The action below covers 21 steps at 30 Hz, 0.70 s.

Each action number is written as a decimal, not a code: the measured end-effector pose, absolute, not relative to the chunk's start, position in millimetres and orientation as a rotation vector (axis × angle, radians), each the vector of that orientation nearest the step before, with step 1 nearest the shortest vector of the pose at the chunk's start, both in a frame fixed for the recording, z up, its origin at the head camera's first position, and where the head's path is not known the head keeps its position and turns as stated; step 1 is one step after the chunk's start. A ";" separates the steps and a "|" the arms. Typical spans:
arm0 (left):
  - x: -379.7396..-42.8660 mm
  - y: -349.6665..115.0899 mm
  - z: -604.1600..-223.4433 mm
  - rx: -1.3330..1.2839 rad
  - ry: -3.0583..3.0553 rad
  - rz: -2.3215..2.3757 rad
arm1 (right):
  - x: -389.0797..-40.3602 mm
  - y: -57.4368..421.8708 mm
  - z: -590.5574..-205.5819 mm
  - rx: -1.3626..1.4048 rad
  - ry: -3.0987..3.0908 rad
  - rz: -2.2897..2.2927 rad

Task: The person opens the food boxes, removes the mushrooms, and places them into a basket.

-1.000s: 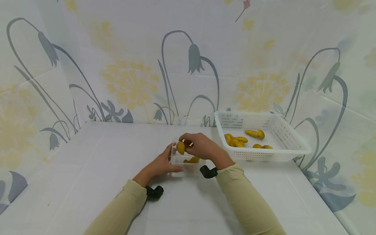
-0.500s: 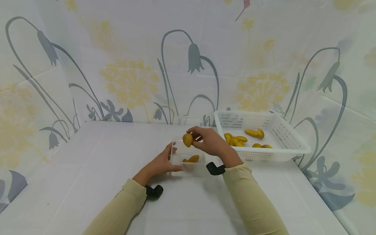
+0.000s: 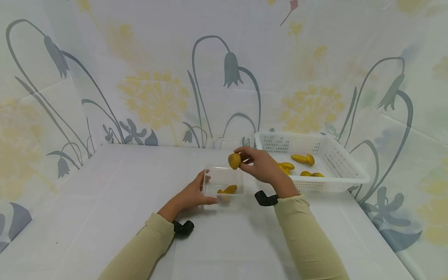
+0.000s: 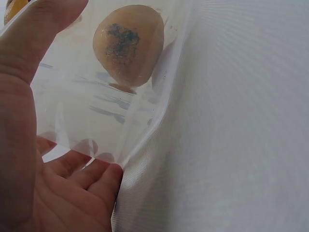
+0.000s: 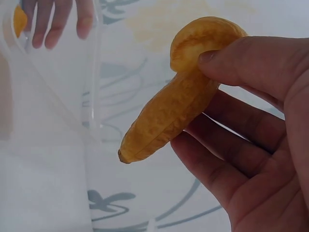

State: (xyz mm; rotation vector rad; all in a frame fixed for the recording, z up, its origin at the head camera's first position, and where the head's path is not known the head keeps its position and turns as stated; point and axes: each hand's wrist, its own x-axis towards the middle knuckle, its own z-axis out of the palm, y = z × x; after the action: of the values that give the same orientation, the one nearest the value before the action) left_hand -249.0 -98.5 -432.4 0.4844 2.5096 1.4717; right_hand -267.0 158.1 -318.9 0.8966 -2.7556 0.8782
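Note:
My right hand (image 3: 260, 167) pinches a yellow-brown mushroom (image 3: 234, 161) between thumb and fingers, above the right back corner of a clear plastic box (image 3: 240, 182). Up close in the right wrist view, the mushroom (image 5: 166, 116) shows a rounded cap under the thumb and a thick stem slanting down to the left. On the table, the box has my left hand (image 3: 190, 196) gripping its left side, thumb at the front and fingers along the far part. Another mushroom (image 3: 230, 189) lies inside the box; its cap (image 4: 129, 46) shows through the plastic in the left wrist view.
Behind and to the right stands a white perforated basket (image 3: 346, 163) with several yellow mushrooms (image 3: 302, 159) lying in it. A flower-printed cloth (image 3: 157, 54) hangs round the back and sides of the white-covered table (image 3: 133, 175).
My right hand has lifted the mushroom up out of the box and carried it to the right, towards the basket. The left hand and the box have stayed in place.

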 end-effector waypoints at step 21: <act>-248.1 -99.4 -432.6 0.524 2.525 1.456 | -273.7 215.7 -313.1 0.662 -2.739 0.981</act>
State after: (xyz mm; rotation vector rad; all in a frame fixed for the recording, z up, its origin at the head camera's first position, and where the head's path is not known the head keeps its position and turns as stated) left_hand -248.1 -99.4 -432.6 0.5239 2.5251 1.4556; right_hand -273.7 215.7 -313.1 0.6623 -2.7385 0.9808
